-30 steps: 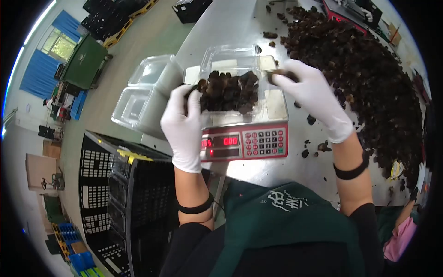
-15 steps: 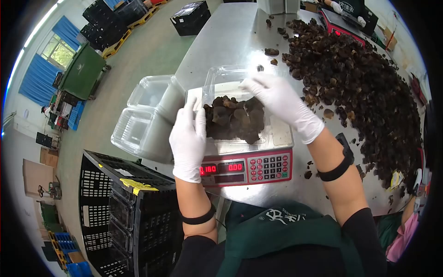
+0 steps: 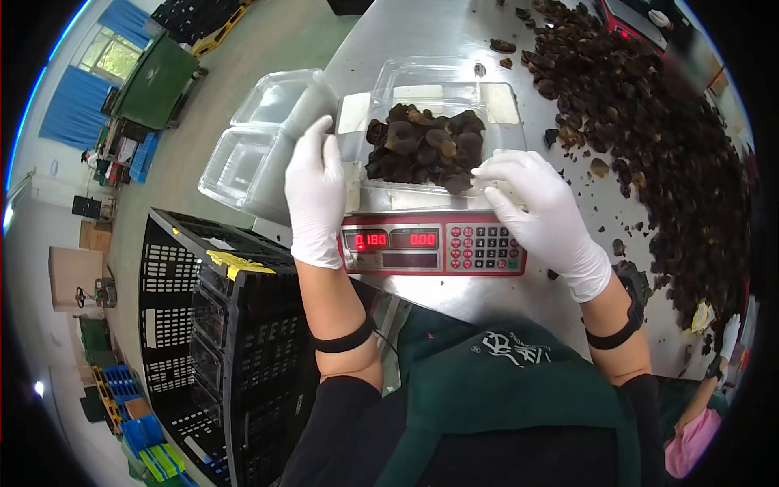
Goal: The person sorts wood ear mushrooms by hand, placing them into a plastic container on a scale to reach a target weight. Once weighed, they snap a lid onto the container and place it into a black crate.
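A clear plastic clamshell box [image 3: 430, 91] sits on the red electronic scale [image 3: 434, 268], its lid folded back. Dark brown wood ear mushrooms [image 3: 426, 146] fill its base. The scale's display reads 0.180 and 0.00. Left of the box, over the scale's edge, my gloved left hand [image 3: 315, 191] is open and empty, fingers pointing away from me and thumb apart. At the box's near right corner, my gloved right hand [image 3: 537, 207] is open with curved fingers, fingertips right by the mushrooms and thumb apart.
Stacks of clear boxes [image 3: 247, 162] stand at the table's left edge. A large mushroom heap [image 3: 641, 146] covers the right side. Black crates [image 3: 260, 349] stand at lower left. Another scale [image 3: 633, 28] is at the far right, and a co-worker's gloved hand [image 3: 730, 334] shows at the right edge.
My right hand has moved from the box's far side to its near right corner. My left hand has drawn away leftward from the mushrooms. The view has shifted, showing the scale higher.
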Motion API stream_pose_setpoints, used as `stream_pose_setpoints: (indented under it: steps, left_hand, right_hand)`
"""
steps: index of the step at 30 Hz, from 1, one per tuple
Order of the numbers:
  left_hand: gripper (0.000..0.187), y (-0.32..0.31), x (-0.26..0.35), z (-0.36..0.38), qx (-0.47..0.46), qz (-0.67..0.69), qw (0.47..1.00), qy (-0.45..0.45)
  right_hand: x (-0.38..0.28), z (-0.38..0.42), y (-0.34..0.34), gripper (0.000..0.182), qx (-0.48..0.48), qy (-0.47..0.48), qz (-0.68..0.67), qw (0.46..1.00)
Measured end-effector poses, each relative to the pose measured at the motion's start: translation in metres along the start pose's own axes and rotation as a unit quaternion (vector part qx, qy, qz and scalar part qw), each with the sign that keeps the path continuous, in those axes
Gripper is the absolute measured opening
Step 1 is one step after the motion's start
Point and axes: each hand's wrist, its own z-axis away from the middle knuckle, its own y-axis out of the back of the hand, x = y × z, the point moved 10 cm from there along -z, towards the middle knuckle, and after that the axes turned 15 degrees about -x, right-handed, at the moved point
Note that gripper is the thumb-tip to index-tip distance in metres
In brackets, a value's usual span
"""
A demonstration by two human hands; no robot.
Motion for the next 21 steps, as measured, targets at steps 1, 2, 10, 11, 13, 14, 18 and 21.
stream_pose_setpoints:
  steps: [1,2,10,11,13,14,18,21]
  left_hand:
    - [0.030,-0.010,-0.007,0.002,-0.014,0.006,1.000,0.005]
    - [0.031,-0.021,-0.007,0.005,-0.034,0.020,0.999,0.003]
    - [0.045,-0.071,0.048,0.062,-0.113,-0.033,0.989,-0.085]
    - [0.047,-0.077,0.053,0.068,-0.126,-0.023,0.990,-0.057]
    - [0.046,-0.080,0.061,0.079,-0.147,-0.020,0.989,-0.020]
    - [0.045,-0.079,0.060,0.081,-0.152,-0.022,0.988,0.002]
    - [0.045,-0.064,0.103,0.076,-0.040,-0.189,0.978,-0.083]
    - [0.051,-0.079,0.144,0.067,-0.040,-0.226,0.962,-0.150]
  right_hand:
    - [-0.005,0.001,0.001,0.014,0.005,0.015,0.009,1.000]
    - [-0.011,0.001,-0.001,0.015,0.006,0.035,0.018,0.999]
    - [-0.002,0.022,-0.042,0.023,-0.033,0.012,0.165,0.986]
    - [-0.002,0.026,-0.035,0.026,-0.035,0.004,0.193,0.981]
    - [-0.001,0.032,-0.029,0.030,-0.039,-0.009,0.237,0.971]
    - [0.001,0.036,-0.024,0.031,-0.039,-0.019,0.249,0.967]
    - [0.008,0.070,0.013,0.032,0.056,0.001,0.099,0.994]
    - [0.043,0.116,0.048,0.039,0.056,-0.094,0.073,0.991]
